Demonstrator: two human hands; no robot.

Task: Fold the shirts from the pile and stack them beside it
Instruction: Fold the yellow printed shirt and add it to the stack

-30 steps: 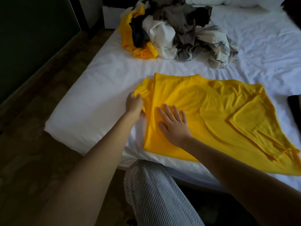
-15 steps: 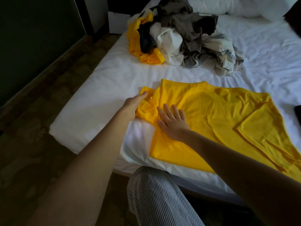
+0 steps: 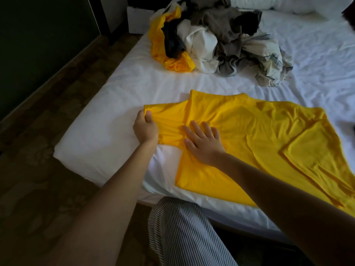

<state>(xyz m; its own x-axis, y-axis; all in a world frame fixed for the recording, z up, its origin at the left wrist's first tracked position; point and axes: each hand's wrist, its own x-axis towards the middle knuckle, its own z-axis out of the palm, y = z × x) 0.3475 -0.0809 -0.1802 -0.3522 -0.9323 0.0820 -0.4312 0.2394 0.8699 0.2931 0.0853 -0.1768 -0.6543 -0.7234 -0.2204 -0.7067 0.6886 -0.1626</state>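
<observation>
The room is dim. A big bed (image 3: 134, 83) with a white, wrinkled sheet fills most of the head view; a dark patterned floor (image 3: 48, 131) runs along its left side, with a dark wall (image 3: 38, 35) past that. A white pillow (image 3: 278, 4) lies at the far end of the bed, and a small white box (image 3: 138, 20) stands on the floor by the far left corner.

The pile (image 3: 221, 35) of clothes sits at the far part of the bed, near the left edge; it is a messy heap of yellow, black, white and grey cloth. A strip of bare sheet lies between the pile and the yellow shirt (image 3: 259, 135), so they do not touch.

The yellow shirt lies spread out flat on the near part of the bed, close to the person, and reaches off to the right; a flap of the same yellow cloth lies folded over on top of it at the right.

The left hand (image 3: 145, 129) pinches the edge of the sleeve (image 3: 167, 116), with thumb and fingers curled on the cloth; the sleeve is stretched out to the left over the sheet. The right hand (image 3: 203, 144) rests flat on the shirt just beside the sleeve; its fingers are straight and spread, pressing the cloth down.

A leg in striped trousers (image 3: 182, 233) shows below the near edge of the bed.
</observation>
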